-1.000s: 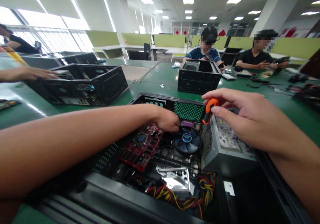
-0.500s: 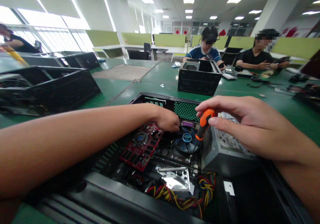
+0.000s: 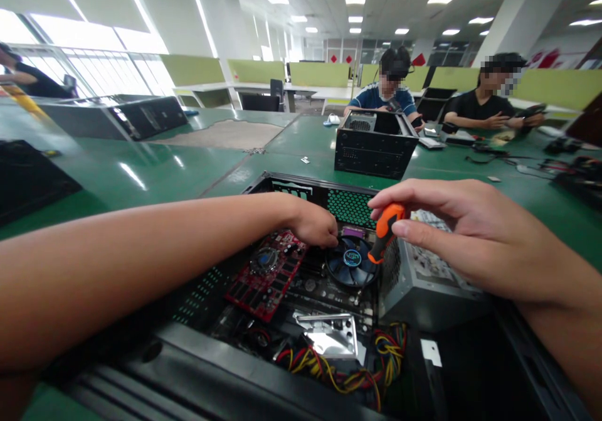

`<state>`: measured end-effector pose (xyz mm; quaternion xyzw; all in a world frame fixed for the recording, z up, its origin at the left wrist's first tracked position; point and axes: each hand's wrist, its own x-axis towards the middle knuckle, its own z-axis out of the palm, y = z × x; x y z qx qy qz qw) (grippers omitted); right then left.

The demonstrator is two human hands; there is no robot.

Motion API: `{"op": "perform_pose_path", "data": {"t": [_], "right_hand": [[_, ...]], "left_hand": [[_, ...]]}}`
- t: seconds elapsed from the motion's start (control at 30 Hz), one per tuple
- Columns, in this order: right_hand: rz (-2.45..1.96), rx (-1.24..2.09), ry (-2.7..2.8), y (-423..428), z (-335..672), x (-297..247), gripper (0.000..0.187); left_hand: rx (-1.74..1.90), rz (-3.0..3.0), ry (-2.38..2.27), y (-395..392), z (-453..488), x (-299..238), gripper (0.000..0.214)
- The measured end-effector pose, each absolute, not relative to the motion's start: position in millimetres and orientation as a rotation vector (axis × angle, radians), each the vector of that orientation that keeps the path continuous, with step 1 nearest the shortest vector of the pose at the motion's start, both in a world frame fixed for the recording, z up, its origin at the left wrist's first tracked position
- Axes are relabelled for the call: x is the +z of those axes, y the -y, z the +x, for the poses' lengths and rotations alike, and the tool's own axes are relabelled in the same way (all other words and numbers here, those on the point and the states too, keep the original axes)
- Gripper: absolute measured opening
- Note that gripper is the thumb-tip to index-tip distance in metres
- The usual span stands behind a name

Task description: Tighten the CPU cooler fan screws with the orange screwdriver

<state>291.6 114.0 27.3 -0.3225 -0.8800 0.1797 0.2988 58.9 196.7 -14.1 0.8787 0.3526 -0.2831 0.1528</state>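
Note:
My right hand [image 3: 451, 236] grips a screwdriver [image 3: 386, 231] by its orange and black handle, thumb on one side and fingers on the other. The screwdriver points down toward the black CPU cooler fan [image 3: 352, 259], its tip lost among the fan's parts. At the fan's upper left edge is my left hand [image 3: 316, 223], fingers curled closed; whatever they hold, if anything, is hidden. Both hands are over an open black computer case [image 3: 197, 358]. Below my left hand a red graphics card [image 3: 268, 273] lies tilted inside, and the metal power supply [image 3: 423, 283] sits under my right hand.
Coloured cables [image 3: 348, 371] and a shiny metal bracket [image 3: 332, 336] lie in the case's near part. Another case [image 3: 374, 148] stands across the green table [image 3: 226, 157], with two people behind it. More cases [image 3: 150, 117] are at the left, near a third person.
The large black case at the left has slid away leftward, leaving only a corner in view and baring green tabletop. My hands and the screwdriver look almost unmoved.

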Motion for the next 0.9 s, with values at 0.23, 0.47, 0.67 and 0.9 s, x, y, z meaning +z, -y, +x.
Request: {"op": "perform_pose_path", "data": {"t": [0.23,0.47,0.67,0.9], "right_hand": [[-0.860,0.450,2.430,-115.2,290.3,26.4,0.025],[-0.866,0.433,2.379,-114.1,289.7,27.7,0.025],[-0.867,0.421,2.345,-112.9,290.9,29.4,0.024],[-0.851,0.393,2.335,-113.7,291.3,27.5,0.023]], "left_hand": [[-0.824,2.509,-1.043,-196.3,59.7,-14.3,0.035],[-0.851,2.522,-1.024,-196.6,59.8,-14.5,0.037],[-0.778,2.483,-1.086,-195.2,59.3,-14.4,0.033],[-0.856,2.509,-1.023,-197.3,59.5,-15.8,0.038]]}}
